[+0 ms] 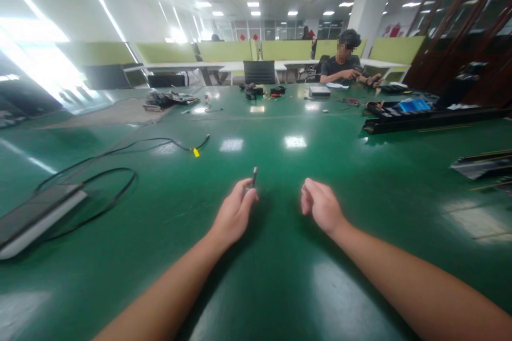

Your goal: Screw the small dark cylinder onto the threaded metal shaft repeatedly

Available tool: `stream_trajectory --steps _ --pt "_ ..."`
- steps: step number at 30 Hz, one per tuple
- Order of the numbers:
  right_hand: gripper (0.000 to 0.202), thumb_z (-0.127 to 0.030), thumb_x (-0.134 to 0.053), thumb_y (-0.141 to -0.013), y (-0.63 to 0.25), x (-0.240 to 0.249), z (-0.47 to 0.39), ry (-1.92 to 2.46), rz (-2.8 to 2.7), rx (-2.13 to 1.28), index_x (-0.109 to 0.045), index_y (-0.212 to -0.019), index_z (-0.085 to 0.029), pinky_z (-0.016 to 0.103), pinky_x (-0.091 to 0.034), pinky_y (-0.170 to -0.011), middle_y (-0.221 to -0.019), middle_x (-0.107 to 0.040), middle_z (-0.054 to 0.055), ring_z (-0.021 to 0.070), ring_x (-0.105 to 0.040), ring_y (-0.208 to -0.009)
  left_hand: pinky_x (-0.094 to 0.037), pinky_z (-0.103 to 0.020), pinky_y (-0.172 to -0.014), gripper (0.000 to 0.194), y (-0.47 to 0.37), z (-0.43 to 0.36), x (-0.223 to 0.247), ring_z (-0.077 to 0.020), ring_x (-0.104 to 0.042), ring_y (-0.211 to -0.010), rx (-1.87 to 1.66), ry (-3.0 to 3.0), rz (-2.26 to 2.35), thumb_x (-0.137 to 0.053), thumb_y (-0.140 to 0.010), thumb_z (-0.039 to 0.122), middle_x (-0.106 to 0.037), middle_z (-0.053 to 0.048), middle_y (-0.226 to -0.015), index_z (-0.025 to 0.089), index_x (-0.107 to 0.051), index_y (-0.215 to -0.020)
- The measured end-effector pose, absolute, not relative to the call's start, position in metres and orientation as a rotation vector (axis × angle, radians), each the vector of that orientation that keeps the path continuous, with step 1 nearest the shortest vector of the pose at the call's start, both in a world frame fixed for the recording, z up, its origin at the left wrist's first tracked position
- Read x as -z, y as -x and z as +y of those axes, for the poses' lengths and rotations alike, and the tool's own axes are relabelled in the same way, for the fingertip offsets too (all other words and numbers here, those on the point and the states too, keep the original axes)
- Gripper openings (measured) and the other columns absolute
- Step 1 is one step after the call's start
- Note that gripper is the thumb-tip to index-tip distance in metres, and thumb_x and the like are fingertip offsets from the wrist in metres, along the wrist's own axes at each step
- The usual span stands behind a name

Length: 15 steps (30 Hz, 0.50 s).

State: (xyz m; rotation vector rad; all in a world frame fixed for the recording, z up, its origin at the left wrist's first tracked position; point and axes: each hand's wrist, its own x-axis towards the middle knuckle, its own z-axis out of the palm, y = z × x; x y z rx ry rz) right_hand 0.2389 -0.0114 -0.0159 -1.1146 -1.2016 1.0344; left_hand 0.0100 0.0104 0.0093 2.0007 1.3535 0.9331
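Note:
Between the thumb and fingers of my left hand (pixel 234 213) is a short, slim dark rod (pixel 254 175) with a pale tip, pointing up. Its lower part is hidden in the grip, and its exact kind is too small to tell. My right hand (pixel 323 205) is closed a short way to the right, thumb and fingers pressed together. What it holds, if anything, cannot be seen. Both hands are over the middle of the glossy green table (pixel 272 277), apart from each other.
On the left lies a long grey-and-white device (pixel 42 213) near a looped black cable (pixel 132 170) with a yellow tag (pixel 196 152). Black rails (pixel 424 118) with parts stand at right. Electronic parts (pixel 172 98) lie farther back. Another person (pixel 340 66) sits across the table.

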Motion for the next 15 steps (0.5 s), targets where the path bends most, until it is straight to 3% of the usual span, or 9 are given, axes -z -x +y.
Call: stream_trajectory --steps 2,5,9,12,15 --pt "0.05 -0.058 -0.042 -0.095 -0.238 0.017 -0.01 1.116 -1.203 -1.054 -0.049 -0.062 -0.02 0.026 -0.041 -0.051 -0.044 -0.049 -0.003 0.0129 -0.048 -0.043 -0.045 -0.031 -0.082 0.041 -0.008 0.013 -0.01 -0.0182 -0.06 -0.083 -1.009 -1.955 1.395 -0.036 -0.098 0.047 -0.065 -0.003 -0.091 0.018 -0.058 -0.117" --pt "0.05 -0.059 -0.042 -0.094 -0.237 0.018 -0.008 1.129 -1.246 -1.085 -0.05 -0.063 -0.02 0.025 -0.041 -0.052 -0.044 -0.049 -0.003 0.0124 -0.048 -0.043 -0.047 -0.034 -0.087 0.046 -0.003 0.015 -0.015 -0.0209 -0.064 -0.091 -1.101 -1.753 1.429 -0.052 -0.091 0.051 -0.069 -0.005 -0.099 0.018 -0.058 -0.122" --pt "0.051 -0.059 -0.041 -0.094 -0.236 0.018 -0.008 1.135 -1.305 -1.095 -0.051 -0.064 -0.019 0.025 -0.041 -0.052 -0.046 -0.051 -0.003 0.0124 -0.049 -0.044 -0.049 -0.038 -0.096 0.053 0.019 0.011 -0.029 -0.0257 -0.065 -0.105 -1.192 -1.547 1.356 -0.073 -0.074 0.05 -0.069 -0.013 -0.116 0.015 -0.059 -0.112" --pt "0.051 -0.059 -0.038 -0.095 -0.234 0.018 -0.009 1.123 -1.347 -1.104 -0.05 -0.065 -0.019 0.025 -0.042 -0.053 -0.047 -0.051 -0.002 0.0125 -0.05 -0.045 -0.049 -0.041 -0.097 0.058 0.059 -0.005 -0.04 -0.0276 -0.066 -0.103 -1.147 -1.61 1.484 -0.074 -0.07 0.055 -0.07 -0.013 -0.116 0.016 -0.06 -0.111" --pt "0.05 -0.056 -0.035 -0.097 -0.231 0.018 -0.009 1.131 -1.396 -1.1 -0.049 -0.065 -0.02 0.024 -0.042 -0.052 -0.048 -0.05 -0.003 0.012 -0.05 -0.044 -0.051 -0.042 -0.093 0.057 0.117 -0.035 -0.047 -0.0281 -0.068 -0.1 -1.004 -1.745 1.834 -0.071 -0.07 0.063 -0.073 -0.007 -0.111 0.023 -0.066 -0.112"
